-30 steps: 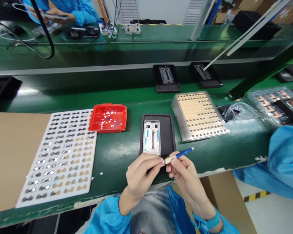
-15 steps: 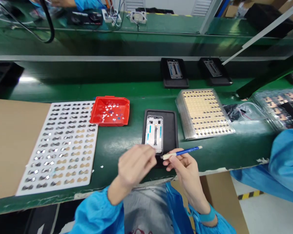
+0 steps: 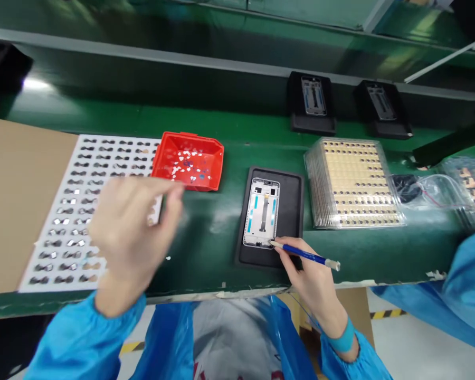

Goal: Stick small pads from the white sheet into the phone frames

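My right hand [image 3: 311, 274] grips a blue pen-like tool with whitish ends [image 3: 306, 254]. Its tip meets the lower right corner of a silver phone frame [image 3: 257, 224], as far as I can see. The frame has blue strips and a dark flex cable, and lies in the left part of a black foam tray [image 3: 291, 206]. Blurred by motion, my left hand [image 3: 132, 232] is over a white sheet of small parts [image 3: 29, 274], beside a red bin [image 3: 216, 163]. Its thumb and forefinger are drawn together; anything between them is too blurred to make out.
Right of the foam tray stands a stack of clear plastic trays [image 3: 358, 182] with small parts. Two more black trays with phone frames, one here [image 3: 312, 124], sit at the back. Brown cardboard [image 3: 19, 211] lies left; a blue sleeve [image 3: 465, 287] of another person is at right.
My left hand has moved left from beside the phone frame to over the white sheet. The pen-like tool has turned over, its other end now at the frame. The camera view has shifted.
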`<action>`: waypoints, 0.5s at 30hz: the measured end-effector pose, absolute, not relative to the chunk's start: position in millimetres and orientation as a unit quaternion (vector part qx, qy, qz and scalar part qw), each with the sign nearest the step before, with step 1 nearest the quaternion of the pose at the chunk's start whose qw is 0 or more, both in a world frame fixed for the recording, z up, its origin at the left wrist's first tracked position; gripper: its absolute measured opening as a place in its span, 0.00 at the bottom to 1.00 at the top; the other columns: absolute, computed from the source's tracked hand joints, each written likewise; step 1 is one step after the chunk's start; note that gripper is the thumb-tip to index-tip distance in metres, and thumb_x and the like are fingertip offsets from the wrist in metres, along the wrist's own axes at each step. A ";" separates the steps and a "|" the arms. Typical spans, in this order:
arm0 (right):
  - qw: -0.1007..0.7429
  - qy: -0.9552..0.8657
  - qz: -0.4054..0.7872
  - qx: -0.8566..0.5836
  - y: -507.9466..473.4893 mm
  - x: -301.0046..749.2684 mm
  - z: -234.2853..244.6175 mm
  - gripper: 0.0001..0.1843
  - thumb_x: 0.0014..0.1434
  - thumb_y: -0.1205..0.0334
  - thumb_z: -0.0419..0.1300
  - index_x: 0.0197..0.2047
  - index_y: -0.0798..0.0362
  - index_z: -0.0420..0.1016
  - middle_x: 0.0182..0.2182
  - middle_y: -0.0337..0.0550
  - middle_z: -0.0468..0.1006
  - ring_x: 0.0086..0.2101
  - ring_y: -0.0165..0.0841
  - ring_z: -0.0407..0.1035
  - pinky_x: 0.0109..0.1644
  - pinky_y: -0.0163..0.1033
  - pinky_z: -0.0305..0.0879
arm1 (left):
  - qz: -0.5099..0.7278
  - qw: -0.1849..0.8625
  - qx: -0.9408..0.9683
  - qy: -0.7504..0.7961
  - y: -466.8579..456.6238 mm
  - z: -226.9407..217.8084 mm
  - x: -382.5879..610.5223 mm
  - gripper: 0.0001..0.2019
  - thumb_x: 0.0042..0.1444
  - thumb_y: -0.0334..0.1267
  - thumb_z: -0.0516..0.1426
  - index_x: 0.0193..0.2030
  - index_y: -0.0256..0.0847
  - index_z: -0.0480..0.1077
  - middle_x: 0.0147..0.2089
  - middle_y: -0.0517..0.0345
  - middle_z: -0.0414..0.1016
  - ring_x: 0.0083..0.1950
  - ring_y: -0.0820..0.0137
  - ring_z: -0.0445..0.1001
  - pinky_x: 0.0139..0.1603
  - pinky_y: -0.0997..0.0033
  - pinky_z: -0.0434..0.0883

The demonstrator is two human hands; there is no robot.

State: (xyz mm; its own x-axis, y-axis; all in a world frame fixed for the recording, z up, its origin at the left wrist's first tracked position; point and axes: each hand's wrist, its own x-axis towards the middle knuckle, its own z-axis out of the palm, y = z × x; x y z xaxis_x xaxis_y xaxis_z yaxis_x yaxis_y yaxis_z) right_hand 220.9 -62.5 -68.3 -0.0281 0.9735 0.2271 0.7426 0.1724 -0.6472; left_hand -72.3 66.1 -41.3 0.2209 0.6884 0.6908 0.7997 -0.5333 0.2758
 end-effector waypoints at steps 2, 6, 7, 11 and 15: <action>0.296 -0.708 0.175 -0.617 -62.5 221.4 -63.4 0.09 0.79 0.62 0.58 0.55 0.48 0.80 0.45 0.47 0.88 0.44 0.42 0.87 0.47 0.41 0.85 | -0.382 -0.030 -0.828 -0.409 36.1 -40.7 -49.9 0.11 0.70 0.25 0.60 0.52 0.42 0.79 0.45 0.56 0.85 0.45 0.62 0.80 0.49 0.59 0.75; 0.250 -0.731 0.157 -0.615 -62.2 221.1 -55.4 0.10 0.80 0.63 0.57 0.55 0.49 0.80 0.45 0.48 0.88 0.42 0.42 0.86 0.43 0.41 0.84 | -0.340 -0.163 -0.864 -0.334 2.0 -61.8 -13.5 0.13 0.72 0.24 0.55 0.56 0.37 0.77 0.48 0.51 0.84 0.49 0.61 0.79 0.52 0.58 0.76; 0.245 -0.735 0.151 -0.614 -61.9 220.6 -53.7 0.10 0.80 0.63 0.57 0.55 0.48 0.80 0.45 0.48 0.88 0.41 0.41 0.86 0.43 0.40 0.84 | -0.335 -0.179 -0.866 -0.326 -1.1 -68.7 -7.5 0.12 0.72 0.24 0.54 0.55 0.36 0.77 0.48 0.50 0.84 0.50 0.60 0.78 0.51 0.58 0.76; 0.231 -0.747 0.126 -0.611 -60.1 217.5 -49.3 0.10 0.79 0.65 0.56 0.54 0.49 0.79 0.42 0.48 0.88 0.39 0.41 0.86 0.39 0.39 0.82 | -0.307 -0.201 -0.878 -0.307 -4.1 -86.6 6.9 0.16 0.69 0.21 0.51 0.55 0.33 0.77 0.51 0.47 0.83 0.52 0.58 0.77 0.49 0.59 0.75; 0.220 -0.741 0.124 -0.622 -58.8 216.1 -48.1 0.11 0.80 0.64 0.55 0.53 0.49 0.80 0.42 0.48 0.88 0.39 0.40 0.86 0.37 0.38 0.81 | -0.263 -0.209 -0.894 -0.296 -4.9 -92.1 13.6 0.22 0.65 0.21 0.52 0.62 0.33 0.76 0.57 0.44 0.80 0.56 0.56 0.75 0.53 0.56 0.74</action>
